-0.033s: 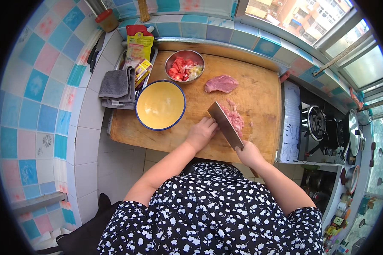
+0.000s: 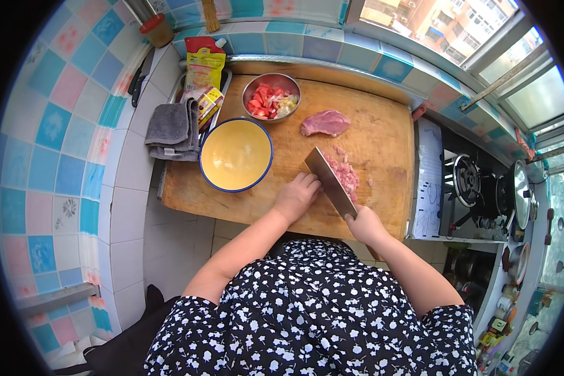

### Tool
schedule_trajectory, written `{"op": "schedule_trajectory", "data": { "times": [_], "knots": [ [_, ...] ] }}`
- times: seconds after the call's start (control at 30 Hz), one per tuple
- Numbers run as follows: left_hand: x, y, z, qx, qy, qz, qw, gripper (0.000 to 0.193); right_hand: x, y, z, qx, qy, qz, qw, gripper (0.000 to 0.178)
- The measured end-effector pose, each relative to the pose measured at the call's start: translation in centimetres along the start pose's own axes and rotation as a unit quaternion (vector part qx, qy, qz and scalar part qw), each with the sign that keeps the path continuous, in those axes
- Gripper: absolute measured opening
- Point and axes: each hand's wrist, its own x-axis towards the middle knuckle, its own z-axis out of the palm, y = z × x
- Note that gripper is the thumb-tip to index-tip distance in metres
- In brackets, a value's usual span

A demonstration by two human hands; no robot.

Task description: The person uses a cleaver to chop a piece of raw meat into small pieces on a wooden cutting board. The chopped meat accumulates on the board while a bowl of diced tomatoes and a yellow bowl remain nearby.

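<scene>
My right hand (image 2: pixel 365 224) is closed round the handle of a cleaver (image 2: pixel 329 183), whose broad blade slants from far left to near right over the wooden cutting board (image 2: pixel 382 135). Chopped pink meat (image 2: pixel 346 175) lies in a small heap along the blade's right side. My left hand (image 2: pixel 296 196) is at the blade's left side, fingers bent and pressed together with the tips close to the steel. Whatever is under those fingertips is hidden. Beyond the blade rests an uncut slab of meat (image 2: pixel 326 123).
A yellow bowl with a blue rim (image 2: pixel 271 164) stands on the board's left part. Behind it is a metal bowl (image 2: pixel 247 84) of red chunks and pale chopped pieces. Grey cloth (image 2: pixel 172 128) and packets (image 2: pixel 205 69) sit further left. A gas stove (image 2: pixel 467 178) is at right.
The cleaver and my right hand have shifted very slightly to the far left. My left hand and the meat look the same.
</scene>
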Motion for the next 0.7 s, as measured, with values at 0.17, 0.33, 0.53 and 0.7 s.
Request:
{"op": "schedule_trajectory", "data": {
  "times": [0.17,0.33,0.53,0.7],
  "knots": [
    [-0.1,-0.1,0.3,-0.004,-0.007,0.014,1.0,0.021,5.4,-3.7,1.3,-0.013,0.05,-0.032,0.998,0.033],
    [-0.1,-0.4,0.1,0.01,-0.007,0.044,0.999,0.023,2.9,-1.2,0.6,0.068,0.009,0.006,0.998,0.036],
    [0.5,-0.6,0.4,-0.028,-0.009,0.007,1.0,0.017,-0.7,3.6,-1.6,0.059,0.022,0.036,0.997,0.037],
    [3.1,1.0,0.4,-0.059,-0.008,-0.008,0.998,0.021,1.2,5.4,-0.5,0.131,0.045,0.01,0.99,0.03]
  ]
}}
